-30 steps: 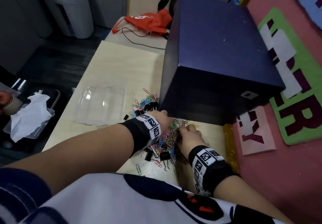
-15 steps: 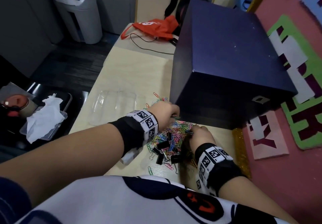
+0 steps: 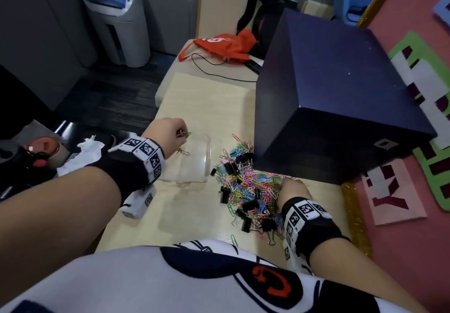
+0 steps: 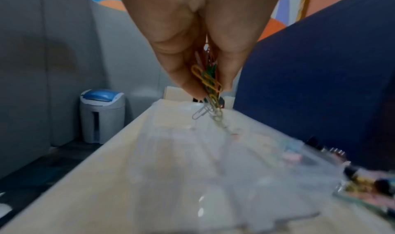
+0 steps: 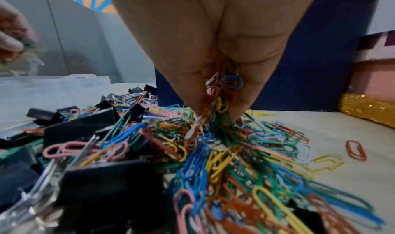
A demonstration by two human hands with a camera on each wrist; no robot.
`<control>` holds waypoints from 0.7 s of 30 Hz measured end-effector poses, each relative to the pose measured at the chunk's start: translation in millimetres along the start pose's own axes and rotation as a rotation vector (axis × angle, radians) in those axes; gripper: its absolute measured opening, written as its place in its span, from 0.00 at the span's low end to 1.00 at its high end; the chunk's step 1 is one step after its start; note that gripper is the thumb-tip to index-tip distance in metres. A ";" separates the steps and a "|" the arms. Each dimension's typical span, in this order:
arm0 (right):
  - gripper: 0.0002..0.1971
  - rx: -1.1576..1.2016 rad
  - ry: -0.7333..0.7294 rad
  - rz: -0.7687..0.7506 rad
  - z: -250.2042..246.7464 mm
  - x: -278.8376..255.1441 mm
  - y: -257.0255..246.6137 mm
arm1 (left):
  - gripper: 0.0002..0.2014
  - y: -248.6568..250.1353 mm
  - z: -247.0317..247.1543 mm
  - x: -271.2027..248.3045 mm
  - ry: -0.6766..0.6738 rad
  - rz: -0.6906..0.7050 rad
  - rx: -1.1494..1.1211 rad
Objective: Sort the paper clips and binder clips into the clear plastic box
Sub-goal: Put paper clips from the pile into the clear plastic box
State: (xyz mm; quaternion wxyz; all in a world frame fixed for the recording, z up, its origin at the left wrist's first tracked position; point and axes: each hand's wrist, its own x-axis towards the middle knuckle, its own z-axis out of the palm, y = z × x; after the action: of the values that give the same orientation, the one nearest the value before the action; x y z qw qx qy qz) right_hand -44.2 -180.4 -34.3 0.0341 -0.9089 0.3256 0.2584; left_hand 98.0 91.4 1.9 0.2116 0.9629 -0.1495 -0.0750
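1. Left hand [image 3: 165, 131], centre-left of the head view, pinches a bunch of paper clips [image 4: 208, 84] directly above the clear plastic box [image 3: 194, 159]; release drops them in.
2. Right hand [image 3: 292, 188], lower right, pinches clips from the pile [image 3: 246, 186], which lies just right of the box.

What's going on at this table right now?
A person is sorting a mixed heap of clips into a clear plastic box. The left hand holds a small bunch of paper clips over the box, a few dangling toward it. The right hand is down in the heap beside the big dark blue box, pinching another bunch of coloured paper clips. Most clips, including the black binder clips, are on the table.
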 end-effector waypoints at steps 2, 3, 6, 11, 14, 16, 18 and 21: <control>0.22 0.005 -0.001 0.015 3.7 0.8 -3.2 | 0.06 -11.9 5.0 -0.9 -0.059 -0.013 0.042; 0.22 0.009 0.000 0.022 5.2 1.4 -4.5 | 0.06 -14.9 7.6 -1.3 -0.092 -0.009 0.059; 0.22 0.029 0.019 0.036 8.5 3.2 -6.5 | 0.10 -20.4 14.4 0.3 -0.175 -0.018 0.040; 0.22 0.072 0.052 0.055 16.8 4.8 -1.1 | 0.14 -30.9 8.5 5.2 -0.214 0.040 0.154; 0.23 0.086 0.065 0.071 18.2 6.2 0.7 | 0.14 -30.6 2.7 5.6 -0.258 0.098 0.291; 0.23 0.089 0.062 0.081 17.6 7.6 1.3 | 0.16 -25.5 1.2 4.1 -0.290 0.113 0.354; 0.24 0.095 0.058 0.084 17.0 8.9 2.2 | 0.16 -20.7 1.0 4.1 -0.299 0.106 0.376; 0.24 0.092 0.049 0.080 16.6 10.7 3.7 | 0.15 -12.9 5.2 7.2 -0.307 0.133 0.366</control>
State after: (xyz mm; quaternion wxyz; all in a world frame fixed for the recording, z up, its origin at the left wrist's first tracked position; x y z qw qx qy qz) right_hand -46.9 -185.6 -53.6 0.0573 -0.8987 0.3739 0.2219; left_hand 107.0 98.2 -8.9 0.0131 0.9506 -0.2539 -0.1780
